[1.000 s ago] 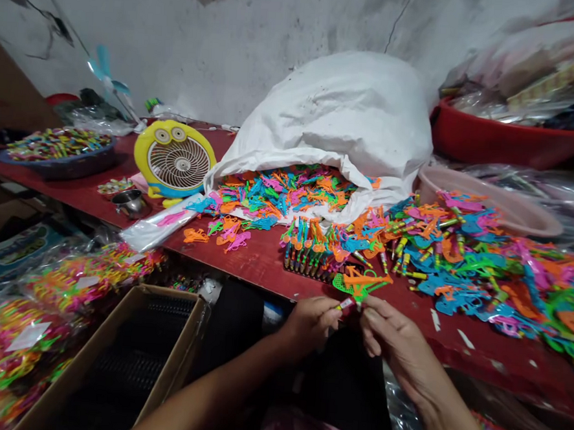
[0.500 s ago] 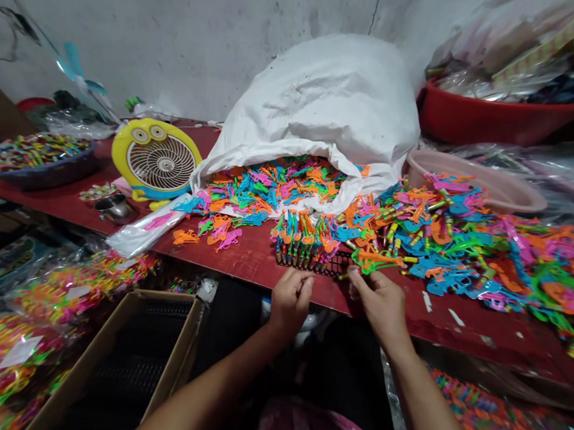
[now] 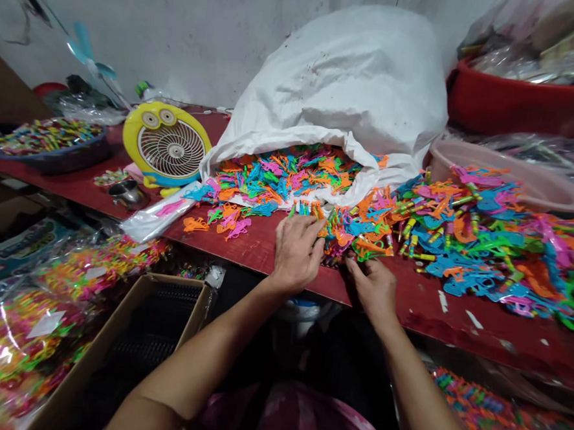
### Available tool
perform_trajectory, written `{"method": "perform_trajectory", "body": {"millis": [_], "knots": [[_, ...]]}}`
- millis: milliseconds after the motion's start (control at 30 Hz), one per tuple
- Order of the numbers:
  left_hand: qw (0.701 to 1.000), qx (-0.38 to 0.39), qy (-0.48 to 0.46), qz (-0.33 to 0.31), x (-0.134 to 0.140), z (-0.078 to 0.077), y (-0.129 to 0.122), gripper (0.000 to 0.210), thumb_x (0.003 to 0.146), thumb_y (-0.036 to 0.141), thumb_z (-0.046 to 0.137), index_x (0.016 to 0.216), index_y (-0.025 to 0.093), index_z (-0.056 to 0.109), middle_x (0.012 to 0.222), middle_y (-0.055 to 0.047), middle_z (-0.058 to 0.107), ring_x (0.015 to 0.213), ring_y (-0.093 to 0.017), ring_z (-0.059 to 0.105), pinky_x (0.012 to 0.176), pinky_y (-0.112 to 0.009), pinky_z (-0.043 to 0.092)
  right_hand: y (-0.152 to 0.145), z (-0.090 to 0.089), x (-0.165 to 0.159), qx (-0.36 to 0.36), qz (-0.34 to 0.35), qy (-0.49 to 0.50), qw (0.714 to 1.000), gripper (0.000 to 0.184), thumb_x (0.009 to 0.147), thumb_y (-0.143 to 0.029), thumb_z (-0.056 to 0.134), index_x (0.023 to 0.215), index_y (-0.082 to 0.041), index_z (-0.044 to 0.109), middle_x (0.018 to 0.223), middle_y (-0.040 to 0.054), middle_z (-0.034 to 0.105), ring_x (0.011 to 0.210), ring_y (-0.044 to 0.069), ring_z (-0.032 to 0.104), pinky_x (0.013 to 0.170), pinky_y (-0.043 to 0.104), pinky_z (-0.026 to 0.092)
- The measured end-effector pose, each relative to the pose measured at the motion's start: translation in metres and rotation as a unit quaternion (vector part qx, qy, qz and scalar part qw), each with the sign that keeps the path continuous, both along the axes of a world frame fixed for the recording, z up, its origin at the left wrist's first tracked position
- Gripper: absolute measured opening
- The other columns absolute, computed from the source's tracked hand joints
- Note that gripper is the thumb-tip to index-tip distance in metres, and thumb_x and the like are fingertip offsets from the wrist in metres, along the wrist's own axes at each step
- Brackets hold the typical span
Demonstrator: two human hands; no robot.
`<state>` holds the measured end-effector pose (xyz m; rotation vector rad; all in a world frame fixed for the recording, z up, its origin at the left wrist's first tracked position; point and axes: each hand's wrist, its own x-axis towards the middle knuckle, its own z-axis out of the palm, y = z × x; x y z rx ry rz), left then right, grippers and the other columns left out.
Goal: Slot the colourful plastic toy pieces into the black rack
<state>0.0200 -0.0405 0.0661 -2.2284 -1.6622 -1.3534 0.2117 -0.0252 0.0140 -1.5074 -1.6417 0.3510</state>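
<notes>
My left hand lies over the left part of the row of bright plastic toy pieces, its fingers stretched out and hiding several. Those pieces stand upright in a black grid-like rack, mostly covered by the hands. At the rack's right end is my right hand, thumb and fingers bent together. What they grip is hidden. Just above its fingertips a green toy piece shows beside orange ones. A large loose heap of similar toy pieces spreads to the right.
Behind the rack, a white sack spills more pieces onto the red table. To the left stand a yellow fan, a metal cup and a blue basin. Below is a cardboard box of black racks.
My left hand has moved up from the table's edge onto the row of pieces. My right hand has shifted slightly to the rack's end. The whole view has turned a little left.
</notes>
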Motion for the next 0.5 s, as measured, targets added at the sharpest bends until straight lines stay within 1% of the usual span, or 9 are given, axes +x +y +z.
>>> {"method": "perform_trajectory", "body": {"millis": [67,200,267,333,433,500], "knots": [[1.0,-0.004,0.0,0.0,0.0003,-0.0019,0.0004,0.035,0.095,0.028,0.048,0.127,0.021,0.059,0.127,-0.009,0.062,0.124,-0.023,0.049,0.109,-0.042,0.03,0.0005,0.0021,-0.0006,0.008,0.015,-0.013,1.0,0.048,0.085,-0.056,0.055,0.052,-0.022,0.043,0.053,-0.0009,0.046,0.054,0.013,0.04,0.055,0.027,0.028],[1.0,-0.014,0.007,-0.007,-0.0005,-0.0024,0.0005,0.035,0.095,0.029,0.048,0.128,0.022,0.058,0.125,-0.008,0.063,0.122,-0.024,0.05,0.107,-0.042,0.03,-0.0003,0.0071,-0.0028,0.038,0.061,-0.047,0.996,0.042,0.089,-0.052,0.051,0.061,-0.022,0.052,0.062,0.0023,0.055,0.06,0.015,0.048,0.057,0.028,0.033],[1.0,-0.013,0.011,-0.01,-0.0013,-0.0022,0.0013,0.035,0.095,0.029,0.048,0.129,0.022,0.057,0.125,-0.008,0.063,0.121,-0.024,0.05,0.106,-0.042,0.03,-0.0005,0.0082,-0.0024,0.044,0.077,-0.064,0.994,0.042,0.091,-0.052,0.05,0.062,-0.022,0.051,0.063,0.003,0.055,0.06,0.016,0.049,0.058,0.028,0.033],[1.0,-0.01,0.016,-0.01,-0.0022,-0.0024,0.0021,0.035,0.096,0.029,0.048,0.129,0.022,0.057,0.125,-0.008,0.064,0.121,-0.024,0.05,0.105,-0.042,0.03,-0.0003,0.0074,-0.0005,0.05,0.086,-0.075,0.992,0.045,0.091,-0.053,0.05,0.057,-0.022,0.046,0.061,0.0021,0.052,0.057,0.015,0.046,0.057,0.029,0.032],[1.0,-0.005,0.02,-0.012,-0.0033,-0.0031,0.0029,0.035,0.096,0.028,0.048,0.129,0.022,0.057,0.124,-0.008,0.064,0.12,-0.024,0.051,0.103,-0.042,0.03,-0.0001,0.0035,0.0041,0.061,0.094,-0.084,0.99,0.051,0.091,-0.054,0.051,0.052,-0.024,0.037,0.053,-0.0011,0.041,0.05,0.013,0.038,0.054,0.03,0.027],[1.0,-0.001,0.023,-0.014,-0.0038,-0.0035,0.0032,0.035,0.096,0.028,0.047,0.129,0.021,0.057,0.123,-0.008,0.065,0.119,-0.024,0.051,0.102,-0.042,0.031,-0.0002,0.0006,0.007,0.062,0.093,-0.092,0.989,0.053,0.09,-0.055,0.051,0.05,-0.025,0.034,0.049,-0.0027,0.036,0.047,0.013,0.033,0.054,0.03,0.025]]}}
